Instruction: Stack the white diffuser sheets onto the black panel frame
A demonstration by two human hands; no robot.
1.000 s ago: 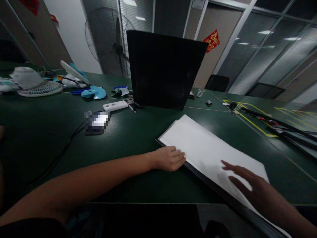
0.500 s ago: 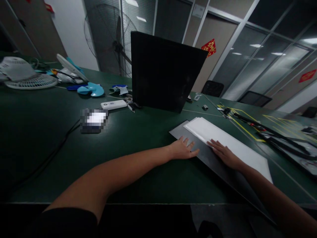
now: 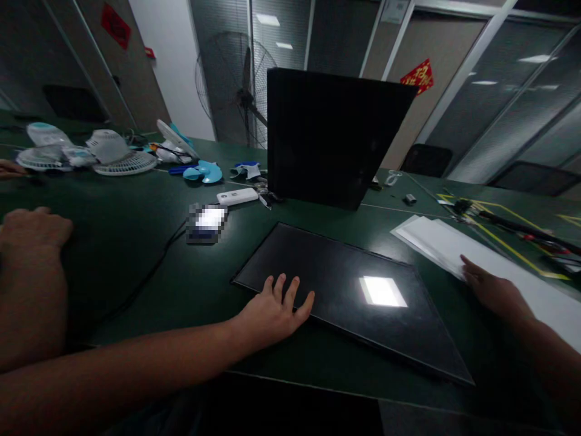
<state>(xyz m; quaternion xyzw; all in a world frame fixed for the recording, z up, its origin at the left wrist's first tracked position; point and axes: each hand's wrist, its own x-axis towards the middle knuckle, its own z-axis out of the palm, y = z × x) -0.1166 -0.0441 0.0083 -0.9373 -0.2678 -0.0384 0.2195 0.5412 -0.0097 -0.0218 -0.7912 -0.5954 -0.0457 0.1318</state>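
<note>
Panel first, since it's the thing being handled: flat, dark and glossy (image 3: 327, 284), it lies on the green table (image 3: 258, 363) with a bright patch of light on its right half. Call its middle the clock centre, 12 being away from the wearer.

Left hand (image 3: 272, 309) is at about 9, fingers spread wide over the near edge, open and not gripping anything. Can't tell how firmly the fingertips touch, if at all. Right hand (image 3: 494, 297) is out at 3, by the near edge of some white sheets (image 3: 454, 245) that run from 2 round to 3, slightly fanned at their far end. Its fingers sit fairly close together, but I can't tell whether they pinch the edge or just touch it.

Big black upright screen (image 3: 336, 136) stands at 12. Around 10 there's a pixelated device (image 3: 206, 224) with a dark cable, a white plastic box (image 3: 238, 196) just beside it, and farther off a light-blue fan blade (image 3: 204, 172) plus white fan parts (image 3: 124, 160). Long dark strips (image 3: 521, 225) lie past the sheets at 2. Another person's bent hand (image 3: 39, 230) rests way over toward 9.
</note>
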